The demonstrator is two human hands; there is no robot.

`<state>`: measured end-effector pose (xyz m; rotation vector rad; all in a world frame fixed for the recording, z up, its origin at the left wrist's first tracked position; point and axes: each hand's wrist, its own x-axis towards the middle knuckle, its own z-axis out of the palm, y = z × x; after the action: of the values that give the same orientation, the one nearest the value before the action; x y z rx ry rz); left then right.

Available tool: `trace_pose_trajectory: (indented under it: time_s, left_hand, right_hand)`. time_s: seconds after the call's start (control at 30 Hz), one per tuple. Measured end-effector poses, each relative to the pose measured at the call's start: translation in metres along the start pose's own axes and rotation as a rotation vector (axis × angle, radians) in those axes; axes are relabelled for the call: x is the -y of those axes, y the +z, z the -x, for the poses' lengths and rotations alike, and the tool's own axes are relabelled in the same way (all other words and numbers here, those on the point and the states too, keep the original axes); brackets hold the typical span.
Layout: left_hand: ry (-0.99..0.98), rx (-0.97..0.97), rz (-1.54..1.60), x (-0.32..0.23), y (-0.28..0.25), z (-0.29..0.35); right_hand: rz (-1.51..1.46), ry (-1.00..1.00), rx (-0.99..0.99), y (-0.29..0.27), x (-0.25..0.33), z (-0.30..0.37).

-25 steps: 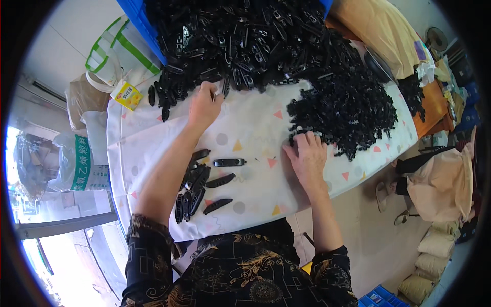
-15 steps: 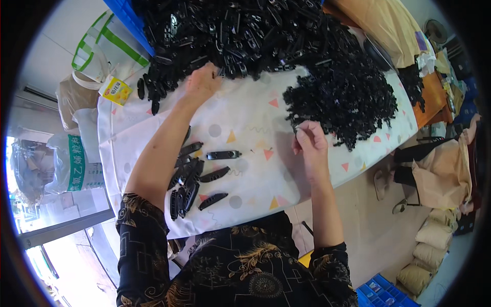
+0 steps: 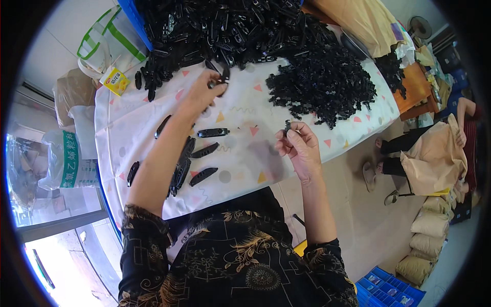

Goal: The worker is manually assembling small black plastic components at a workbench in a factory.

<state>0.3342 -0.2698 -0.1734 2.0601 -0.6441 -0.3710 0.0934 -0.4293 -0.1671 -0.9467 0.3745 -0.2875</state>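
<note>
Two hands, each now clear of its pile with one part

Half a second ago the left hand (image 3: 204, 89) was at the near edge of the heap of long black pieces (image 3: 245, 30); now it has drawn back a little toward the body, fingers and thumb closed on a single long black piece (image 3: 225, 74) that tips up at its far side. The right hand (image 3: 302, 146) has changed too: it was just off the near edge of the pile of small black parts (image 3: 327, 87), and now it hangs higher and nearer the person, pinching one small black part (image 3: 287, 126) upright between thumb and fingertips. For this pair, picking up looks finished: each hand carries one item, and the two items are well apart, not touching.

Shifting arms and view have also uncovered more of the desk (image 3: 138, 112). Beneath and beside the left forearm lies a loose cluster of long black pieces (image 3: 179, 174), with three more spread to its right, between the two hands and the body; a lone long piece (image 3: 132, 174) shows left of that forearm. Beyond the left hand, off to its left, sits a yellow box (image 3: 115, 82). Far right of the right hand, a co-worker's hand (image 3: 462, 138) has come into view by brown fabric (image 3: 437, 161).
</note>
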Motion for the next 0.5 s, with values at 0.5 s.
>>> trace_pose_trajectory:
  time_s: [0.5]
  left_hand:
    - [-0.124, 0.487, 1.15, -0.047, 0.051, 0.135]
  right_hand:
    - [1.274, -0.763, 0.366, 0.032, 0.041, 0.028]
